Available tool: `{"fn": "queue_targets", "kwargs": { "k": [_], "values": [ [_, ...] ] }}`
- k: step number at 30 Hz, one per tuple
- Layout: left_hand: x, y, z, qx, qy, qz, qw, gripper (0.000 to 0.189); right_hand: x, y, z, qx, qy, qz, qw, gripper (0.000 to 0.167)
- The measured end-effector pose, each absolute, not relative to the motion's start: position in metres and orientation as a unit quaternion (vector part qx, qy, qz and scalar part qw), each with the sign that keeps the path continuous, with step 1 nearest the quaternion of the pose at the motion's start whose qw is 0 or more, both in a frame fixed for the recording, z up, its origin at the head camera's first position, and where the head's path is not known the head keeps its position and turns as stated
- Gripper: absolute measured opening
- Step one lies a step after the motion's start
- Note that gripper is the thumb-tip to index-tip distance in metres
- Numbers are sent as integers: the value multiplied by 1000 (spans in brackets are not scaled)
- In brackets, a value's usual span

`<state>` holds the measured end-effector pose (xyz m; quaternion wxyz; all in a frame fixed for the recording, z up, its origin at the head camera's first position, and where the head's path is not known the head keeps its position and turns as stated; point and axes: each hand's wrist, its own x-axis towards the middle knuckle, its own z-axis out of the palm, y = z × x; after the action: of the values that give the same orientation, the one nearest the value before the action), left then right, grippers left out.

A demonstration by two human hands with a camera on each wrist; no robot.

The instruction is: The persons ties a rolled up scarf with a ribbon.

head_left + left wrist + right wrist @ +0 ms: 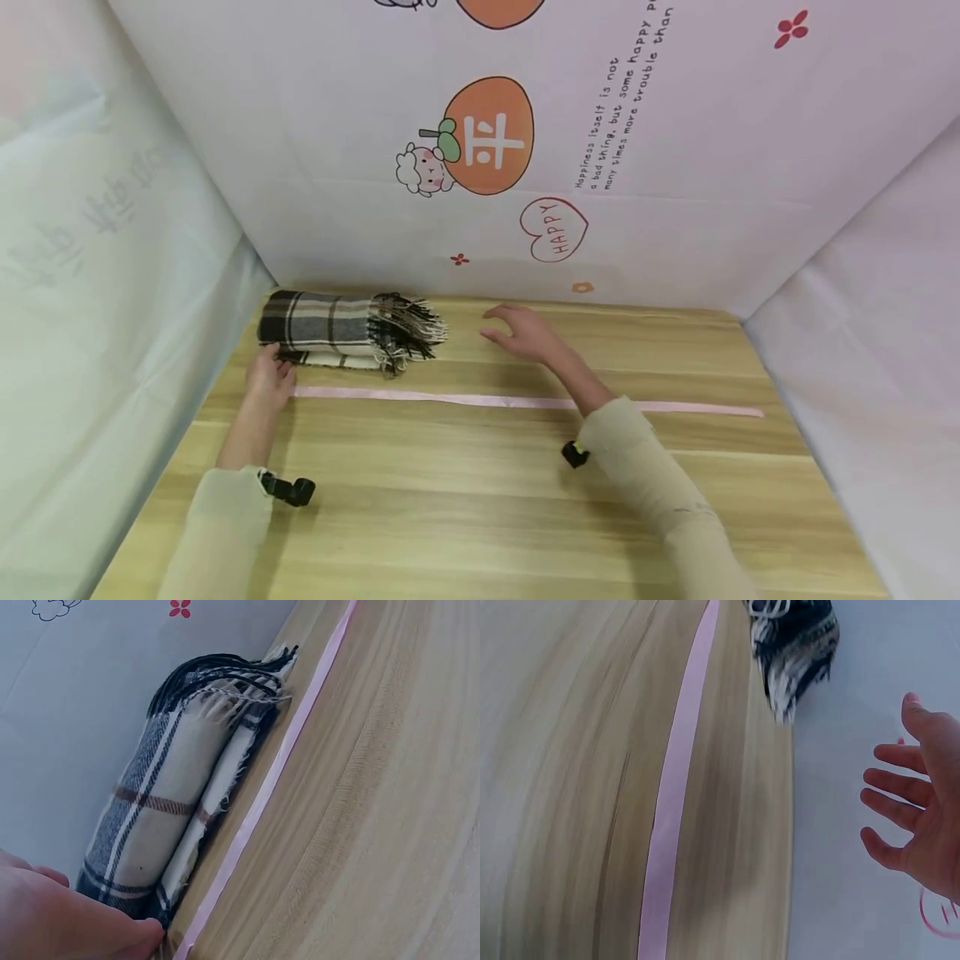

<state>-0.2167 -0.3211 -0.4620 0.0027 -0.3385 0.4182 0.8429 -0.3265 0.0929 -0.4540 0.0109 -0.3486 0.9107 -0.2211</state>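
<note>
A folded plaid scarf in black, grey, white and brown lies at the back left of the wooden table, its fringe pointing right. At its near left corner, my left hand grips the folded end. The left wrist view shows the thumb of that hand at the scarf's lower dark edge; part of the fingers is hidden. To the right of the fringe, apart from it, my right hand hovers with fingers spread and loosely bent. Nothing is in the right hand in the right wrist view.
A pink tape strip runs across the wooden table in front of the scarf. Behind stands a white printed back wall; white sheets close off both sides. Each wrist wears a small black camera.
</note>
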Motion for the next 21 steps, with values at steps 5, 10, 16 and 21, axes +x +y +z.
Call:
{"fn": "queue_targets", "kwargs": {
  "k": [5, 10, 16, 21],
  "values": [
    [-213, -322, -466, -335, 418, 844, -14, 63, -337, 50, -461, -366, 899, -238, 26, 47],
    [-216, -317, -472, -334, 418, 845, -17, 64, -346, 25, -473, -355, 902, -242, 46, 54],
    [-217, -315, -479, -335, 416, 845, -26, 66, -357, -10, -479, -333, 904, -253, 83, 69],
    [-217, -317, -479, -342, 419, 840, -43, 67, -363, -44, -473, -312, 915, -234, 107, 78]
  ]
}}
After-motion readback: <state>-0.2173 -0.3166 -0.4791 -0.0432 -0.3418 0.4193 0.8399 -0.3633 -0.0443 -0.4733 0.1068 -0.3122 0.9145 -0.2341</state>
